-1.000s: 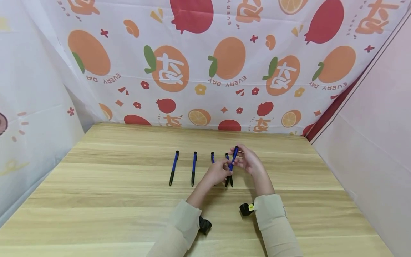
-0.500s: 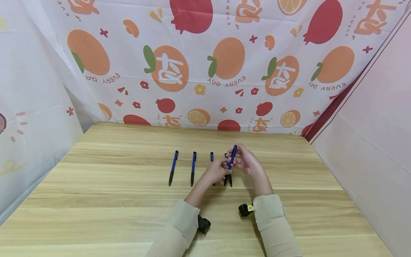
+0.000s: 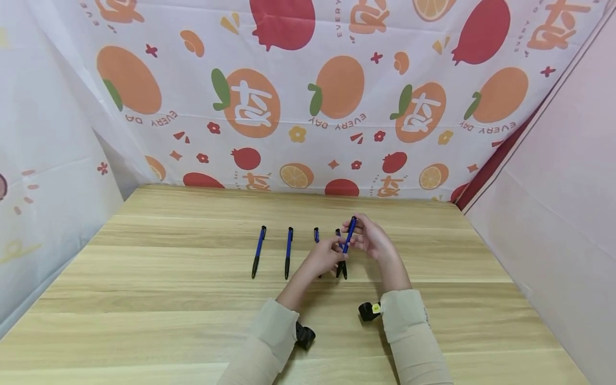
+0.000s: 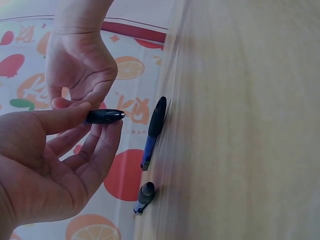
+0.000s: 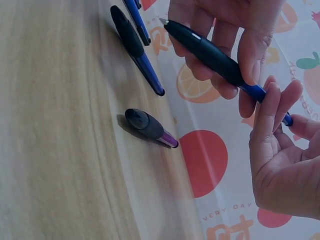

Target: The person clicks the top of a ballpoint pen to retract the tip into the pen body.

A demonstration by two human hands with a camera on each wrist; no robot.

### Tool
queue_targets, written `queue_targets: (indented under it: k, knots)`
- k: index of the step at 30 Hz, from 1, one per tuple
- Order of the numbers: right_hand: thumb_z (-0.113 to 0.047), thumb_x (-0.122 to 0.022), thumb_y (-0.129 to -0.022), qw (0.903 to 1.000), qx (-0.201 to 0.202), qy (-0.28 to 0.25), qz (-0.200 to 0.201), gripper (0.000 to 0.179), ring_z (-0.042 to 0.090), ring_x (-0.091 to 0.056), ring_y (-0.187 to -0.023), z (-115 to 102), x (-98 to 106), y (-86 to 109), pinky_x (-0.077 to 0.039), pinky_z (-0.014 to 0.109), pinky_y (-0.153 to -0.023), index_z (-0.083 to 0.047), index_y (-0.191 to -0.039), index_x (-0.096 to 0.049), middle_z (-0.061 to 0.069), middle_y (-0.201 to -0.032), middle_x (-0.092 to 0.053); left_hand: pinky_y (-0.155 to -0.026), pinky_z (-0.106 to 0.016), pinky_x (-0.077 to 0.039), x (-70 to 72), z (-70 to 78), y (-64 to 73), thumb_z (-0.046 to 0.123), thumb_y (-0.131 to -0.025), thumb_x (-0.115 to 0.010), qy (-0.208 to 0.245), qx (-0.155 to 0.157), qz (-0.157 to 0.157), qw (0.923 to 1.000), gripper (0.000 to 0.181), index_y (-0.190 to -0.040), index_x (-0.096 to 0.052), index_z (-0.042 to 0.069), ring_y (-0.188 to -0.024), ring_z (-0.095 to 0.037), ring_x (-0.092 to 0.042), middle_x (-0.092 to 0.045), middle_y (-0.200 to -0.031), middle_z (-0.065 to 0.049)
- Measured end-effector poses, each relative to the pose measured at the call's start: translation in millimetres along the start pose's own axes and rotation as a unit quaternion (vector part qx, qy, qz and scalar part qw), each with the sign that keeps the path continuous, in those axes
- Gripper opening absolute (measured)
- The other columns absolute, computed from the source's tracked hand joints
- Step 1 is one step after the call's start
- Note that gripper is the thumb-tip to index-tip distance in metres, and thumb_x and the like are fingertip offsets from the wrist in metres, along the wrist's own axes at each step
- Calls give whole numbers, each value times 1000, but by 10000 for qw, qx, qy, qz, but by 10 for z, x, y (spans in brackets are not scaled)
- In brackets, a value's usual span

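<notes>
A blue ballpoint pen (image 3: pixel 349 233) with a black grip is held up over the table between both hands. My left hand (image 3: pixel 323 258) pinches it around the grip, thumb on one side and fingers on the other. Toward the upper end, my right hand (image 3: pixel 374 239) holds the blue barrel in its fingers, with the thumb at the clicker end, as the right wrist view shows. From the black grip (image 5: pixel 205 52) a metal writing tip sticks out. Right under the hands lies a similar pen (image 3: pixel 338 232), partly covered by them in the head view.
Two more blue-and-black pens, the leftmost pen (image 3: pixel 258 252) and its neighbour (image 3: pixel 289 253), lie side by side to the left. A third pen (image 3: pixel 316 234) is half hidden by the left hand. Behind the wooden table (image 3: pixel 168 299) hangs a fruit-print cloth (image 3: pixel 298 91).
The head view has shifted slightly. Both hands stay on the pen in nearly the same place, and the pens on the table lie as before.
</notes>
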State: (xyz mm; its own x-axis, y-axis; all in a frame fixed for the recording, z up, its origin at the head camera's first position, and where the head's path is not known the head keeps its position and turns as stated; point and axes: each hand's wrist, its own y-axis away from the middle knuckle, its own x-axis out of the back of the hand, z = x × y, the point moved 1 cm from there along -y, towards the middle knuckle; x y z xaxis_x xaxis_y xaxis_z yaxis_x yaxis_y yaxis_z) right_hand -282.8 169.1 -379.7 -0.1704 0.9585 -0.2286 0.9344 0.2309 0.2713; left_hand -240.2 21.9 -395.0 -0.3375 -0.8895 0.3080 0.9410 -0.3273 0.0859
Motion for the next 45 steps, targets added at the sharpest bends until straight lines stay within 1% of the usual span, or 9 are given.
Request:
queue_targets:
  k: [3,6,10,16,23,30,37,42,45]
  knots:
    - [-37,-41,-98,10000,4,-35,51,40,12,-51,-53,-16,6,-2,-49,25,-60,-1,-98,-57,8,-89,-62,-61,-39,-54,1,-9,1,6,-90,-59,22,66,-85,9999,35,-124,-53,1,-64,-20,-57,-57,-87,-9]
    - [-37,-41,-98,9999,23,-111,85,40,12,-51,-52,-36,24,2,-50,24,-58,1,-101,-56,7,-87,-62,-58,-37,-54,-4,-20,-2,7,-90,-59,71,111,-177,9998,36,-124,-52,0,-62,-20,-56,-56,-88,-10]
    - [-36,-40,-98,9999,39,-115,19,41,13,-52,-53,-55,38,9,-50,23,-57,2,-104,-54,7,-86,-62,-56,-34,-54,-8,-35,-17,5,-89,-61,107,66,-202,9997,38,-125,-52,1,-61,-18,-56,-55,-90,-10]
    - [-37,-41,-98,10000,33,-53,33,40,12,-51,-53,-49,11,-10,-50,23,-57,0,-101,-56,7,-87,-62,-56,-34,-54,2,-42,-16,2,-88,-60,132,-30,-191,9997,37,-124,-52,-1,-62,-18,-57,-53,-92,-11]
    - [-37,-42,-98,9999,67,-107,36,40,11,-50,-50,-58,-18,-23,-49,22,-56,-1,-96,-58,8,-87,-61,-55,-35,-54,14,-47,-15,3,-89,-59,158,-28,-137,9998,33,-122,-54,0,-58,-18,-55,-52,-94,-11]
    - [-43,-38,-98,10000,44,-37,66,45,10,-48,-50,-75,-18,-22,-48,19,-53,-1,-97,-56,6,-86,-59,-55,-37,-54,2,-26,-16,3,-89,-60,137,-199,-43,9997,34,-122,-54,0,-59,-19,-57,-53,-91,-11]
    - [-42,-43,-96,9995,35,-285,141,41,10,-48,-47,-42,-13,-9,-47,19,-51,-4,-91,-58,6,-83,-59,-53,-35,-54,-9,-14,-14,1,-87,-61,66,-185,63,9998,32,-118,-56,-2,-62,-18,-56,-53,-88,-9]
    - [-40,-42,-97,9989,17,-395,242,39,9,-47,-44,-29,-14,-4,-48,20,-50,-4,-91,-57,5,-80,-59,-52,-35,-53,-4,9,1,3,-87,-62,-49,-183,97,9998,31,-118,-57,-2,-62,-18,-54,-54,-85,-8]
    - [-40,-42,-97,9990,-16,-378,240,40,9,-47,-44,-23,-10,-2,-48,20,-51,-3,-92,-56,5,-81,-59,-52,-35,-54,-8,12,2,2,-87,-62,-116,-176,91,9997,29,-116,-58,-2,-61,-17,-54,-54,-83,-8]
